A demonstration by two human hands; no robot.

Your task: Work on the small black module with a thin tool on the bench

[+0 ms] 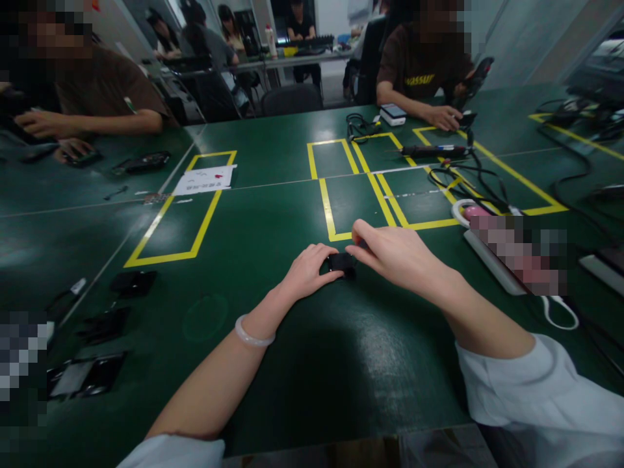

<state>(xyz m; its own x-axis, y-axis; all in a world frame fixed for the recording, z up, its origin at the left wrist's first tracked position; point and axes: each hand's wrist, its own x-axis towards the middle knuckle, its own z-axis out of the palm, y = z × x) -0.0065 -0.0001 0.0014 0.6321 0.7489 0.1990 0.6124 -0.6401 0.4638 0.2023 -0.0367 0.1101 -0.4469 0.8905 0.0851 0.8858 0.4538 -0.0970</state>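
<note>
A small black box-shaped part (342, 262) is near the middle of the green table (292, 338). My left hand (312, 270) grips it from the left, thumb along its near side and fingers over its far side. At the part's right end, my right hand (385, 250) has its thumb and forefinger drawn together, with the thumb tip close to or touching the part. Whatever lies between those right fingertips is too small or hidden to make out. Several black parts (133, 283) lie off to the left, beyond my left forearm.
Yellow tape outlines (336, 208) mark the table. To the right are a black pen-shaped tool (433, 151) with cables, a white device (392, 114) and a phone-like object (517, 260) with a strap. A paper label (205, 180) lies left. Co-workers sit across the table.
</note>
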